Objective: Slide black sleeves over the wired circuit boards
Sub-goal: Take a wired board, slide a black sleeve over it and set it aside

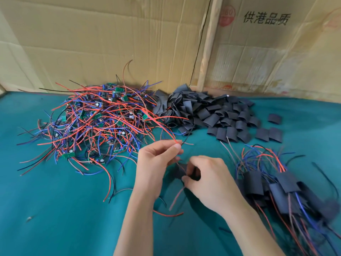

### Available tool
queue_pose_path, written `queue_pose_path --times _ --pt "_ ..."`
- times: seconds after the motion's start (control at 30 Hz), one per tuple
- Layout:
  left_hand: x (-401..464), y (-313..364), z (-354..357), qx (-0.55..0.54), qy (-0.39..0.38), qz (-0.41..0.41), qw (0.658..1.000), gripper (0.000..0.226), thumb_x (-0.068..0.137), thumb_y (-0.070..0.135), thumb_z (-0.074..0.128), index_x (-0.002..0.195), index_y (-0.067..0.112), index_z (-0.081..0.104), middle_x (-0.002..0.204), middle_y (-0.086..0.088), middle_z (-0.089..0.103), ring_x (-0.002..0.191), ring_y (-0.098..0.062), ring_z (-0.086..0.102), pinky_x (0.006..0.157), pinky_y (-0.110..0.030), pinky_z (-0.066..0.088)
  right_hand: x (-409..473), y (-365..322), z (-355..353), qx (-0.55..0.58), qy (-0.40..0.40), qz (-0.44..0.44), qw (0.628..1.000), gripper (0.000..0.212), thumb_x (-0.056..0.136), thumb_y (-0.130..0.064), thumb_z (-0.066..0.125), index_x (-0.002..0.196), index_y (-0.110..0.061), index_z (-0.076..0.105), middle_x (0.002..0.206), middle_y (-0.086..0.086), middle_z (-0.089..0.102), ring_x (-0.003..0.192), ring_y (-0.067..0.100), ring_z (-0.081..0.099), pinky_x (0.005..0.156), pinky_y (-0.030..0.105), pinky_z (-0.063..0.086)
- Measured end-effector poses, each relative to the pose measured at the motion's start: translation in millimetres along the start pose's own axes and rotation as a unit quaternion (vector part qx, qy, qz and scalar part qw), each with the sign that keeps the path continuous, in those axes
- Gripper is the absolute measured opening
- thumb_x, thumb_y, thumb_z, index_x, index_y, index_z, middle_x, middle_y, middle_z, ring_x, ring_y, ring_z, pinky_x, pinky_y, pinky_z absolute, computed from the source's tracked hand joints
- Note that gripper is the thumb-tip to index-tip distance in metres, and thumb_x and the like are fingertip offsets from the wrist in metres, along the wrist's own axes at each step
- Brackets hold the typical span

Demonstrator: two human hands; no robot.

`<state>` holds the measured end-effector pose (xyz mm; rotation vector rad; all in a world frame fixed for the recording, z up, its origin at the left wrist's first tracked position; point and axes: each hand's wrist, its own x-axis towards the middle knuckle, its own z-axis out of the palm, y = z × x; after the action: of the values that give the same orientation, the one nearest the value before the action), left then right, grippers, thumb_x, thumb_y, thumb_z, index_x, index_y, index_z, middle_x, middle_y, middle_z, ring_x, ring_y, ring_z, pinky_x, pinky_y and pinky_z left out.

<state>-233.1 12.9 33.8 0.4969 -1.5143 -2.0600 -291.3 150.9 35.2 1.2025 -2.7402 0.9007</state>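
Note:
My left hand (pixel 156 161) pinches the ends of thin red and black wires (pixel 177 143) between thumb and fingers, just above the teal table. My right hand (pixel 206 180) grips a black sleeve (pixel 191 172) close below and to the right, with the wires running down into it; the board on those wires is hidden by the sleeve and fingers. A big tangled heap of wired circuit boards (pixel 96 119) lies to the left. A pile of loose black sleeves (pixel 206 111) sits behind my hands. Boards with sleeves over them (pixel 276 189) lie in a bunch at the right.
The table is covered with teal cloth (pixel 55 209). Cardboard sheets (pixel 110 43) stand as a wall along the back. Loose red and black wires (pixel 166 213) trail on the cloth under my forearms. A small scrap (pixel 30 218) lies at the front left.

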Motion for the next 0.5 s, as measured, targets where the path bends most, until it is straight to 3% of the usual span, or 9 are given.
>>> queue_pose_path --times 0.1,0.23,0.4,0.5 --pt "-1.8 0.2 0.8 -0.017 -0.027 -0.016 0.999 0.005 0.070 0.014 0.081 0.069 0.017 0.077 0.075 -0.010 0.070 0.072 -0.025 0.060 0.071 -0.035 0.049 -1.2 -1.3 1.1 -0.043 -0.003 0.007 0.999 0.027 0.082 -0.043 0.075 0.094 -0.026 0.058 0.081 -0.007 0.052 0.084 0.026 0.054 0.068 0.037 0.036" --pt "-1.9 -1.6 0.8 -0.019 -0.032 -0.025 0.999 0.018 0.058 0.019 0.086 0.067 0.015 0.071 0.071 -0.012 0.065 0.067 -0.024 0.059 0.072 -0.036 0.051 -4.5 -1.1 3.9 -0.056 -0.031 0.024 0.998 0.037 0.083 -0.057 0.073 0.107 -0.032 0.060 0.085 -0.012 0.038 0.093 0.024 0.055 0.071 0.037 0.038" --pt "0.4 -3.4 -1.8 -0.060 -0.012 -0.020 0.998 0.019 0.077 -0.003 0.075 0.090 0.010 0.072 0.070 -0.006 0.064 0.068 -0.022 0.068 0.068 -0.027 0.059 -7.7 -6.8 7.6 -0.034 0.013 -0.004 0.999 0.029 0.083 -0.048 0.077 0.101 -0.029 0.063 0.080 -0.009 0.042 0.088 0.025 0.055 0.070 0.040 0.044" --pt "-0.1 -3.0 -1.3 -0.052 -0.005 -0.029 0.998 0.018 0.086 -0.008 0.067 0.093 0.007 0.075 0.073 -0.008 0.060 0.068 -0.022 0.071 0.068 -0.026 0.059 -5.6 0.4 2.2 -0.027 0.049 0.016 0.998 0.027 0.083 -0.044 0.078 0.102 -0.029 0.067 0.082 -0.001 0.060 0.087 0.029 0.060 0.072 0.041 0.046"
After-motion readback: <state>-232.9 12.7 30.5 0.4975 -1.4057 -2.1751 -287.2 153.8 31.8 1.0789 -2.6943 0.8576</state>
